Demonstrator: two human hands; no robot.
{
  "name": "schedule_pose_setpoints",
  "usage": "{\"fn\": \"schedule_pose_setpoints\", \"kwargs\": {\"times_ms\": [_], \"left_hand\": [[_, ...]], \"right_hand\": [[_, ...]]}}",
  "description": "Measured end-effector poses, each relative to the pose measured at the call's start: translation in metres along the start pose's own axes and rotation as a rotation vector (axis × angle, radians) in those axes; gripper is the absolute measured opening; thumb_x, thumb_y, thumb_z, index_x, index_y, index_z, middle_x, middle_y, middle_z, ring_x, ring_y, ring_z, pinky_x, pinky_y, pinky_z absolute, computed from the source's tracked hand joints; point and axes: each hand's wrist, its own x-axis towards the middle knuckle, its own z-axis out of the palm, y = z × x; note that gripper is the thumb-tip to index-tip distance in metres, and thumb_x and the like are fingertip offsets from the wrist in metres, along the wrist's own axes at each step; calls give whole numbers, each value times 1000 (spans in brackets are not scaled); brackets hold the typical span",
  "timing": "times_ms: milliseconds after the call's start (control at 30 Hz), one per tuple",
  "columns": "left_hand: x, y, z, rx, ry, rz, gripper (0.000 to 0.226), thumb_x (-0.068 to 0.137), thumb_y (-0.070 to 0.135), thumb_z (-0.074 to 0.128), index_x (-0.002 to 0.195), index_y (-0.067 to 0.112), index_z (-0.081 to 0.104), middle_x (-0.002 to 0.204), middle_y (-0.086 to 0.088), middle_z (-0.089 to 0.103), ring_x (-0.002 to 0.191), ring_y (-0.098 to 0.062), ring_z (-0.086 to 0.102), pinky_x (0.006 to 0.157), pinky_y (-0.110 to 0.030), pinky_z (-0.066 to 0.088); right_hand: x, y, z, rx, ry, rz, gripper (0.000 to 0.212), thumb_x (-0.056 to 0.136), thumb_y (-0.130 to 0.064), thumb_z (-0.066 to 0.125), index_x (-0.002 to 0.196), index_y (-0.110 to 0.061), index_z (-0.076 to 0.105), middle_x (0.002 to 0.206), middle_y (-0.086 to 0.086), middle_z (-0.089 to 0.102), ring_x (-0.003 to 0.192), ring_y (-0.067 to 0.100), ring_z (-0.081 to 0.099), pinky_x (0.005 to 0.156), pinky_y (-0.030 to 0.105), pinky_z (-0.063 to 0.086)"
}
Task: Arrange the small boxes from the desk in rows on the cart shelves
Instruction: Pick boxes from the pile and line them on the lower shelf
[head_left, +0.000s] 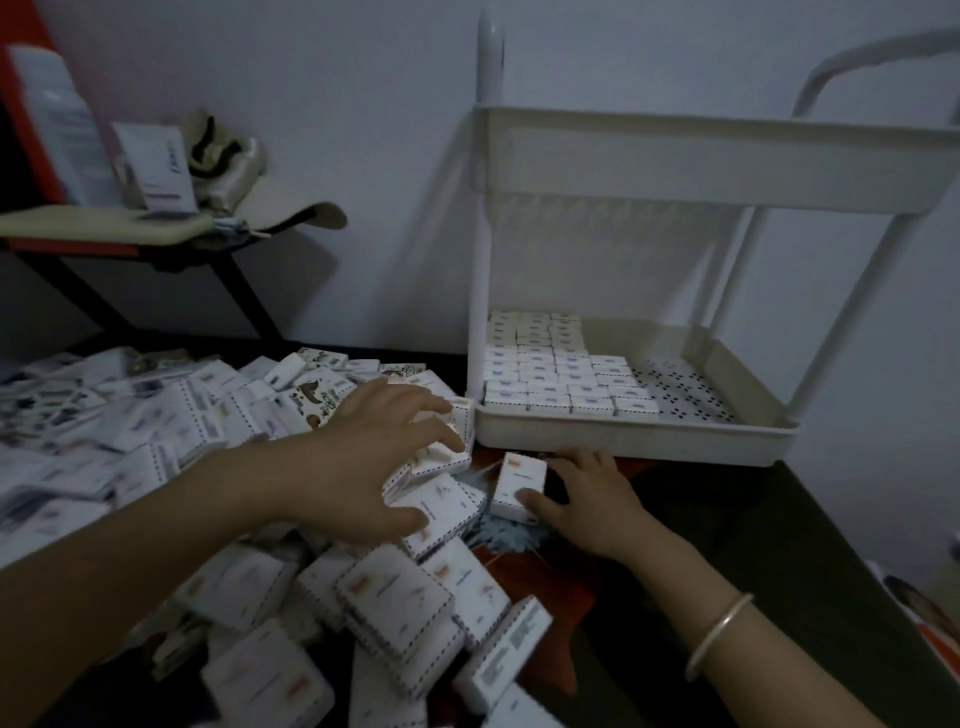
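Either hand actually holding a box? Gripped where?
Right hand grips one small box at its right edge, thumb on the near corner. Left hand lies spread over the pile; whether it grips any box cannot be told.

- Wall: plain, pale, behind everything.
- Side stand: black slanted legs, red edge strip, at the upper left.
- Cream pad: lies flat on the stand top.
- White bottle: upright on the pad; label blurred.
- White carton: leans just beside the bottle; print illegible.
- Cream cap: brim overhangs the stand's right edge.
- Bunched cream cloth: dark marking, behind the cap.
- Printed sheet: at the lower right, cut off by the frame edge.
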Motion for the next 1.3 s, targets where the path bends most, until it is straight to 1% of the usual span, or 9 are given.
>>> {"fn": "schedule_pose_setpoints", "kwargs": {"times_ms": [167,367,467,600,733,867,1033,1167,1300], "left_hand": [[-3,8,7,104,-40,-52,64,76,66,62,130,39,39,156,11,1,137,2,-22,111,-34,-27],[15,18,12,200,-4,-27,70,71,72,63,133,45,46,156,11,12,144,-11,-14,113,-40,-24],[26,30,18,239,-21,29,64,77,66,61,136,50,42,149,10,25,143,-15,-2,115,-43,-20],[39,40,23,277,-45,106,55,84,54,59,137,49,44,122,11,45,127,-16,24,115,-41,-9],[50,42,23,316,-244,139,68,83,36,59,145,45,35,131,4,43,133,-16,18,115,-48,-16],[59,34,20,283,-235,150,66,80,33,61,140,41,33,123,6,48,127,-14,25,115,-36,-2],[74,38,5,32,-81,109,36,84,41,63,116,36,48,96,13,53,89,-3,46,76,-24,41],[91,43,5,-127,56,71,16,88,40,60,101,30,62,86,14,59,77,-1,53,75,-28,49],[113,46,9,-200,131,-7,24,87,52,61,92,29,65,78,15,63,69,2,55,63,-20,43]], "right_hand": [[-18,-1,-1,426,89,68,54,80,-46,73,124,-25,50,120,-6,45,125,12,35,97,26,37],[-26,5,-2,729,142,111,52,79,-23,79,119,-24,45,112,-10,62,106,7,59,88,29,53],[-31,14,-6,799,153,112,56,82,-16,75,123,-32,41,112,-9,61,105,5,58,74,15,50],[-40,29,-12,821,145,97,68,85,-13,72,137,-40,37,117,-13,54,112,1,51,71,8,46],[-47,44,-14,853,166,96,63,86,-14,70,134,-40,40,119,-16,54,105,-4,52,72,9,48],[-50,52,-11,931,191,86,60,87,-13,68,130,-44,41,115,-24,52,108,-5,52,77,14,50],[-49,49,-17,935,293,74,55,89,-9,65,124,-45,44,108,-27,52,97,-12,52,74,15,52],[-45,53,-40,932,377,49,50,88,-8,65,121,-41,48,108,-22,52,97,1,58,78,33,59],[-22,66,-70,937,503,41,38,88,-9,65,113,-34,51,106,-20,56,101,9,61,80,39,59]]}}
